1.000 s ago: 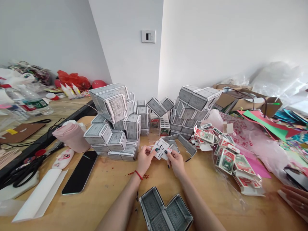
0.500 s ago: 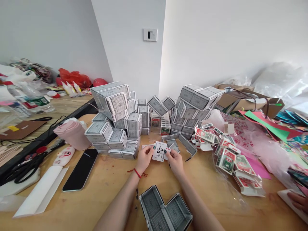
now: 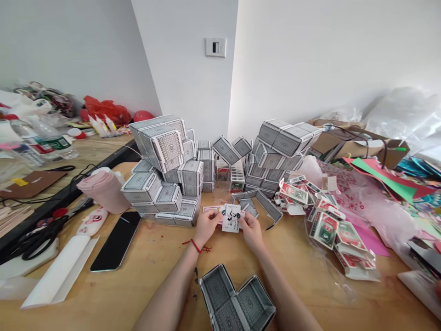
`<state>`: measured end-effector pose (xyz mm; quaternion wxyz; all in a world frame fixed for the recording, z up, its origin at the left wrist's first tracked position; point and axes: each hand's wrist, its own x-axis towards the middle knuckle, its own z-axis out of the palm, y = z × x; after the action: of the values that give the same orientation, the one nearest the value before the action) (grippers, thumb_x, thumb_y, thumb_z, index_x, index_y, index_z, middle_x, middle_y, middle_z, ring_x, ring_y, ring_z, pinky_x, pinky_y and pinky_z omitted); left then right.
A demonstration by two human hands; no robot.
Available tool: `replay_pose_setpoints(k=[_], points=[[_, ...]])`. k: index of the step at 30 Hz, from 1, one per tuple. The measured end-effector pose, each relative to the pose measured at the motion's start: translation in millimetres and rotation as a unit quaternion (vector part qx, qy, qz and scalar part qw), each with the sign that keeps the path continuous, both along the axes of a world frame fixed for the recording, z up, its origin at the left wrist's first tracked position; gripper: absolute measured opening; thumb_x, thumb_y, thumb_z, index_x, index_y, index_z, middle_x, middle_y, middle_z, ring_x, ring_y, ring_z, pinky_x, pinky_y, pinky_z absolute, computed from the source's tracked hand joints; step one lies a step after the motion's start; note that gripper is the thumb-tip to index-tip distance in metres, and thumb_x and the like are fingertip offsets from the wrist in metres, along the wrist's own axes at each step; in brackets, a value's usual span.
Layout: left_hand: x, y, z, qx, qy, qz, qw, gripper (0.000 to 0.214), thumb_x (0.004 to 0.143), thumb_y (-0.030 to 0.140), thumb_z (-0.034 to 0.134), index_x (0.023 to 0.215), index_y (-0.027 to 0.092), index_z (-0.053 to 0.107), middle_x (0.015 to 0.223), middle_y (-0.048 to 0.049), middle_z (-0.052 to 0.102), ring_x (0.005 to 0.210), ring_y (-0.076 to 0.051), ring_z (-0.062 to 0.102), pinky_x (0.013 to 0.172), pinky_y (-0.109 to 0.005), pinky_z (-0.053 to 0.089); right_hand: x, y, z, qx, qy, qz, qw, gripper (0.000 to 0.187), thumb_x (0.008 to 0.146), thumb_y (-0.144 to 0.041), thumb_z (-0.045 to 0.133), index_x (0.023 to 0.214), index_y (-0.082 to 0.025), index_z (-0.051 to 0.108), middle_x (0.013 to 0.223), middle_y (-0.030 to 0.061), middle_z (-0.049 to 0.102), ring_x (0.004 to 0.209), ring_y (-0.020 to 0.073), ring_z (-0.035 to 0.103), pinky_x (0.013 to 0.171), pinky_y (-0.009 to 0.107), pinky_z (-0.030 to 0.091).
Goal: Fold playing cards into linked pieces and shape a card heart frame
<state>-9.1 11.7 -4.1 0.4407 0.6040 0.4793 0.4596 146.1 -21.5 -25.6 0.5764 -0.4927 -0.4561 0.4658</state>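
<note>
My left hand [image 3: 206,226] and my right hand [image 3: 251,231] pinch a small bunch of playing cards [image 3: 230,218] between them, a little above the wooden table [image 3: 155,271]. The front card shows a black figure, and red-marked cards stick out behind it. Just beyond the cards lie bent strips of grey card [image 3: 263,204]. Close to me, between my forearms, sits an angled structure of grey-backed cards [image 3: 236,303]. Stacks of card cubes rise at the back left [image 3: 161,170] and back right [image 3: 280,147].
A black phone [image 3: 116,240], a pink cup [image 3: 102,191], a white folded sheet [image 3: 57,276] and scissors [image 3: 31,239] lie to the left. Red card boxes in clear plastic [image 3: 327,225] and coloured paper [image 3: 382,179] crowd the right. Another person's fingertip shows at the right edge [image 3: 437,288].
The front card has turned from tilted to nearly upright between my hands. The other person's hand at the right edge has drawn back almost out of view.
</note>
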Motion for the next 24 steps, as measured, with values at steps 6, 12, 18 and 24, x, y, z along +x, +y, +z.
replay_pose_setpoints(k=[6, 12, 18, 24], points=[[1, 0, -0.3, -0.011, 0.015, -0.002, 1.000, 0.023, 0.068, 0.030, 0.056, 0.052, 0.014, 0.055, 0.049, 0.0021, 0.052, 0.048, -0.010, 0.046, 0.049, -0.021, 0.035, 4, 2, -7.1, -0.003, 0.000, 0.020, 1.000, 0.035, 0.074, -0.050, 0.055, 0.085, -0.017, 0.058, 0.078, 0.0052, 0.067, 0.070, 0.0204, 0.061, 0.064, 0.031, 0.048], [1, -1, -1.5, -0.012, 0.027, -0.005, 1.000, 0.024, 0.069, 0.031, 0.056, 0.052, 0.014, 0.055, 0.050, 0.0021, 0.052, 0.049, -0.010, 0.046, 0.049, -0.021, 0.035, 7, 3, -10.8, -0.002, -0.008, 0.035, 0.999, 0.036, 0.074, -0.049, 0.055, 0.092, -0.017, 0.060, 0.083, 0.0065, 0.067, 0.072, 0.0215, 0.061, 0.065, 0.033, 0.048], [2, -1, -0.5, -0.019, 0.025, -0.002, 1.000, 0.024, 0.069, 0.032, 0.057, 0.053, 0.014, 0.055, 0.050, 0.0023, 0.052, 0.049, -0.009, 0.046, 0.049, -0.021, 0.035, 9, 4, -14.6, 0.004, -0.048, 0.022, 0.999, 0.035, 0.077, -0.049, 0.051, 0.088, -0.017, 0.060, 0.080, 0.0060, 0.067, 0.071, 0.0205, 0.060, 0.064, 0.031, 0.047], [2, -1, -0.9, -0.019, 0.018, -0.007, 1.000, 0.024, 0.069, 0.032, 0.057, 0.054, 0.013, 0.056, 0.051, 0.0016, 0.054, 0.049, -0.010, 0.048, 0.048, -0.021, 0.037, 7, 3, -13.4, -0.007, -0.049, 0.020, 0.999, 0.037, 0.076, -0.051, 0.051, 0.090, -0.018, 0.058, 0.082, 0.0060, 0.067, 0.071, 0.0212, 0.061, 0.063, 0.032, 0.049]])
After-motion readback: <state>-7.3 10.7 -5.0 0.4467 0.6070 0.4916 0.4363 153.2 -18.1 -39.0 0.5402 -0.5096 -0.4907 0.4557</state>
